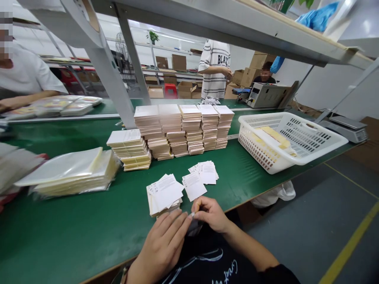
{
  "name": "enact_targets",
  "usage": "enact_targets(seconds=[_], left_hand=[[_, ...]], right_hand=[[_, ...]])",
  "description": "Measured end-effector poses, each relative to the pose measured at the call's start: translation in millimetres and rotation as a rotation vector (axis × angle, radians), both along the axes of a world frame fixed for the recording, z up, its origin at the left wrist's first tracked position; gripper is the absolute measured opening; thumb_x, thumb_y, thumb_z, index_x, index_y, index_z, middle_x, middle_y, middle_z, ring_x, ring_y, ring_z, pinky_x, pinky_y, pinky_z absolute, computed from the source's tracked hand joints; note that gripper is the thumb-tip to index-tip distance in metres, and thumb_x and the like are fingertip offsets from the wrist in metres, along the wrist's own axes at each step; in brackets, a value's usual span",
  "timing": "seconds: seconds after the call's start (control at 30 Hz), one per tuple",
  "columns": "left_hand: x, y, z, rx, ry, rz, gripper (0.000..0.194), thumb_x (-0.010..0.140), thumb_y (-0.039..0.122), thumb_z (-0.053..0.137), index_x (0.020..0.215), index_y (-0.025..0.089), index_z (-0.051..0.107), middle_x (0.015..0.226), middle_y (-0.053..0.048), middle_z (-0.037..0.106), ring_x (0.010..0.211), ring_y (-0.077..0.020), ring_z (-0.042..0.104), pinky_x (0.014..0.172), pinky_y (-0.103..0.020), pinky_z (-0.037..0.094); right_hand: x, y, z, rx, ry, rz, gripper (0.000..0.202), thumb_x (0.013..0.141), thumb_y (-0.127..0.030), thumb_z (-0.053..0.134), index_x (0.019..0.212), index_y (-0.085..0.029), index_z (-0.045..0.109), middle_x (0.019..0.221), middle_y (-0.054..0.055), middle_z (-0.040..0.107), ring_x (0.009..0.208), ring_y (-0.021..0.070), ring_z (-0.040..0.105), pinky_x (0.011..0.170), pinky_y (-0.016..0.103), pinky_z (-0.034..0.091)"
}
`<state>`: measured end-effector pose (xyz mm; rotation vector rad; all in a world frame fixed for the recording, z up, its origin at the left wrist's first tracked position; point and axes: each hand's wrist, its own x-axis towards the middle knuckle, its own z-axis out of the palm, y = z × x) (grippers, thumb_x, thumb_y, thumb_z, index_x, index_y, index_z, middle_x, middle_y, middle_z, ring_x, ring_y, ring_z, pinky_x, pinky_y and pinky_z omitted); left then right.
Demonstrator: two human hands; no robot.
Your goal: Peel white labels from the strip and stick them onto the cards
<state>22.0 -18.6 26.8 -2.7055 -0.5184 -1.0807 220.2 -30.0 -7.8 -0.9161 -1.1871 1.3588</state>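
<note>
At the table's front edge my left hand (167, 240) has its fingers long and pressed together, the thumb hidden beneath. Its fingertips meet those of my right hand (211, 216), which is closed in a pinch. A small whitish bit (193, 215) shows between the fingertips, and something greyish and shiny below is mostly covered; I cannot tell what it is. Just beyond my left hand lies a loose pile of printed white cards (166, 191). More cards (194, 185) are fanned out beyond my right hand.
Tall stacks of cards (180, 122) stand behind. Clear plastic bags (74, 173) lie left on the green table (97, 225). A white basket (266, 159) with yellow and white pieces is right, near a scale (345, 124). A shelf (225, 23) hangs overhead; a co-worker (32, 75) sits far left.
</note>
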Motion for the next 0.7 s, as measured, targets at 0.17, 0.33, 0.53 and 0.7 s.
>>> enact_targets(seconds=[0.17,0.33,0.53,0.7], left_hand=[[0.2,-1.4,-4.9,-0.055,-0.03,-0.022,0.039,0.085,0.0,0.047,0.12,0.01,0.061,0.108,-0.011,0.071,0.106,-0.0223,0.063,0.091,-0.037,0.053],[5.0,-1.3,-3.5,-0.051,-0.151,-0.03,0.027,0.084,0.0,0.053,0.106,0.01,0.065,0.092,-0.009,0.071,0.091,-0.0195,0.064,0.083,-0.034,0.054],[3.7,-2.1,-3.4,-0.076,-0.202,-0.03,0.023,0.084,-0.001,0.05,0.099,0.011,0.063,0.085,-0.008,0.069,0.087,-0.0184,0.062,0.079,-0.031,0.054],[-2.3,-2.1,-12.5,-0.217,-0.283,0.011,0.021,0.084,0.001,0.046,0.093,0.015,0.06,0.079,-0.006,0.065,0.077,-0.0149,0.062,0.071,-0.026,0.054]], right_hand=[[1.7,-3.5,4.3,-0.044,0.054,0.019,0.042,0.064,-0.052,0.08,0.069,-0.018,0.056,0.069,-0.002,0.055,0.063,0.0096,0.046,0.06,0.024,0.036],[-0.7,-8.2,-0.5,-0.03,0.015,0.052,0.041,0.067,-0.052,0.079,0.071,-0.018,0.056,0.071,-0.002,0.055,0.065,0.0102,0.047,0.061,0.024,0.038],[9.5,-5.4,17.0,0.189,-0.352,0.008,0.022,0.08,-0.037,0.069,0.088,-0.019,0.059,0.083,0.001,0.06,0.079,0.0137,0.054,0.078,0.03,0.045],[50.9,-29.3,71.2,0.531,-0.38,0.068,0.038,0.079,-0.057,0.065,0.097,-0.024,0.063,0.093,0.006,0.065,0.089,0.0188,0.062,0.082,0.035,0.05]])
